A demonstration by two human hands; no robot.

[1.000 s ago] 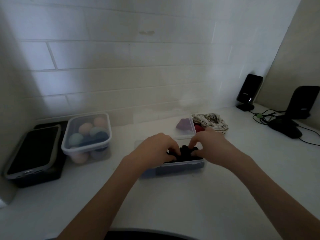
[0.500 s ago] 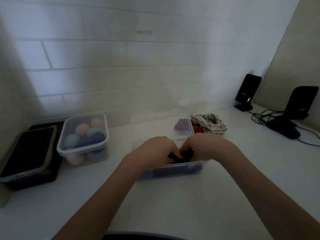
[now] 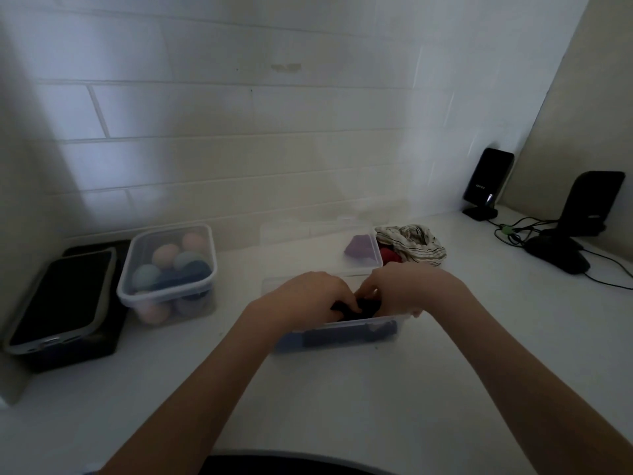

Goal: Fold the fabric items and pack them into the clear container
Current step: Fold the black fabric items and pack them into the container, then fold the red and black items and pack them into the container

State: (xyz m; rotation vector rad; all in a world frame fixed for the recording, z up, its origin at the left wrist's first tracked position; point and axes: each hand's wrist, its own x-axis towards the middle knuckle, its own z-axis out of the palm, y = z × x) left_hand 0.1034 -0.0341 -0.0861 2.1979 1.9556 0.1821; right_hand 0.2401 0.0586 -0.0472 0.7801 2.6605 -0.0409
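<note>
Both hands, the left hand [image 3: 310,296] and right hand [image 3: 407,289], have sunk lower than a second ago, fingers clenched on the black cloth [image 3: 356,308] inside the clear container [image 3: 342,334].

Scene is running dim and underexposed, cool grey cast overall. Soft light is falling on the tiled wall [image 3: 239,114] in pale patches, source not in view; left edge and the right side panel [image 3: 582,114] are sitting in shadow. The tabletop [image 3: 342,389] is reading flat grey, no glare. Dark fabric [image 3: 359,308] between the left hand [image 3: 308,296] and right hand [image 3: 407,289] is crushing to black, detail lost. Wide-angle distortion is bending tile lines and stretching both forearms toward the lower corners. Overall image is looking soft and slightly smeared; the black devices [image 3: 565,217] at right are showing little detail.
</note>
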